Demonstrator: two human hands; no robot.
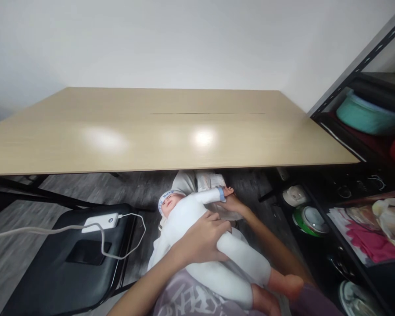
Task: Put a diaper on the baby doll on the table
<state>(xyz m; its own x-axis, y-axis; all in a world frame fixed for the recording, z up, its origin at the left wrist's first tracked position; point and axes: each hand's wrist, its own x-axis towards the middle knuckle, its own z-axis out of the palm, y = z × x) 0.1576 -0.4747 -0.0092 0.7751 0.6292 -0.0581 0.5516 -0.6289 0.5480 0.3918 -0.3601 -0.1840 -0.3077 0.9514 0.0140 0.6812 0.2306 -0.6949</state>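
Head view, doll: one baby doll in a white soft suit and white printed cap (pixel 197 232) lies on the person's lap, below the near edge of the worktop, head toward the worktop.
Left grip: the left hand (pixel 202 239) lies on the doll's belly, fingers spread and curled over the suit.
Right grip: the right hand (pixel 232 204) pinches the doll's wrist by a blue cuff (pixel 221 193), beyond the left grip.
Edges and room: the long pale wooden worktop (pixel 158 131) ends just above both grips; its top is bare.
Count: two hands, one doll, two bare doll feet near the right forearm.
Left of the grips: one black chair (pixel 62 263) carrying one white power bank (pixel 100 221) with a white cable.
Right of the grips: a black metal shelf rack (pixel 358 145) with bowls and bags.
Room: grey floor, white wall.
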